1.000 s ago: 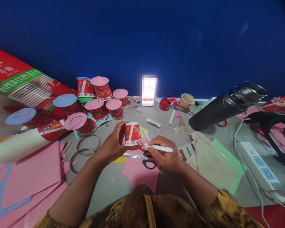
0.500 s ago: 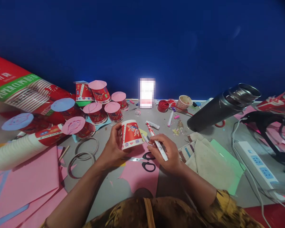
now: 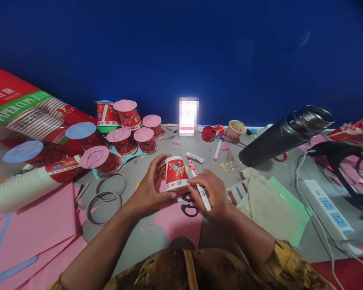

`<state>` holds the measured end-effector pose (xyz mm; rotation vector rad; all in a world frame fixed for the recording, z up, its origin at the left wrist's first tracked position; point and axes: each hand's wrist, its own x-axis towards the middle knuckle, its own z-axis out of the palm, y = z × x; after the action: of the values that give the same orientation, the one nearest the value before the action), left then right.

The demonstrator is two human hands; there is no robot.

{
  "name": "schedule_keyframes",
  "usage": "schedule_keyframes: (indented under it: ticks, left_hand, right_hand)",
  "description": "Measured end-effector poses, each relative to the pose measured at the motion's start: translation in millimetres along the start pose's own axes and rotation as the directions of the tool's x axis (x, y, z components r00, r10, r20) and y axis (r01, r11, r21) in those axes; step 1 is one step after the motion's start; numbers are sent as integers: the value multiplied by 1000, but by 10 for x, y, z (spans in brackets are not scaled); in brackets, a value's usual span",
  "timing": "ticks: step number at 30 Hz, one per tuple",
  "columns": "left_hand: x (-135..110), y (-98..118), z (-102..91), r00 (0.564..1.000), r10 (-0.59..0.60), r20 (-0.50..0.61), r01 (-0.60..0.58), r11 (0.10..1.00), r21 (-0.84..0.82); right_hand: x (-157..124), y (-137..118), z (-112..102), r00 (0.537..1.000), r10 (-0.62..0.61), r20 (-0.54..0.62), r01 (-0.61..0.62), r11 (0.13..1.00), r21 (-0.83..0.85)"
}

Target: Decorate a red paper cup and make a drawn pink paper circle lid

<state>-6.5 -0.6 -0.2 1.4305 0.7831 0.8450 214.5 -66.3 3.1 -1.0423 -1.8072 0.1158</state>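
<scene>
My left hand is wrapped round a red and white paper cup, which is upside down and slightly tilted. In my right hand lies a white acrylic marker, its red-patterned end pointing up and away. The right thumb and fingertips meet the cup's lower right edge; whether they pinch something small there is hidden. Below the hands, black-handled scissors rest on pink paper, their blades covered by the left hand. A white tube lies just beyond the marker.
Several red cups topped with paper discs stand at the left, near a stack of paper cups and tape rings. To the right are a black flask, cloth and a power strip. A blurred bright screen stands behind.
The cup and my left hand have shifted right and slightly down. My right fingertips now touch the cup's edge. A pale pointed tip seen between them earlier no longer shows.
</scene>
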Motion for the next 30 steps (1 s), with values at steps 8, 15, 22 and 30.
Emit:
schedule_keyframes:
  ticks: [8,15,22,30]
  left_hand:
    - [-13,94,-111,1000,-7,6,6,975,223]
    - [44,81,-94,999,40,-35,-34,985,171]
    - [40,143,-18,999,-8,-49,14,993,116]
    - [39,133,-17,999,-33,-33,35,997,67]
  right_hand:
    - [28,-56,-87,1000,-16,4,15,993,114]
    - [16,-132,-162,986,149,-71,-129,963,236]
    - [47,-169,-142,994,99,-40,-88,973,216]
    - [87,-179,-137,998,63,-21,-58,980,188]
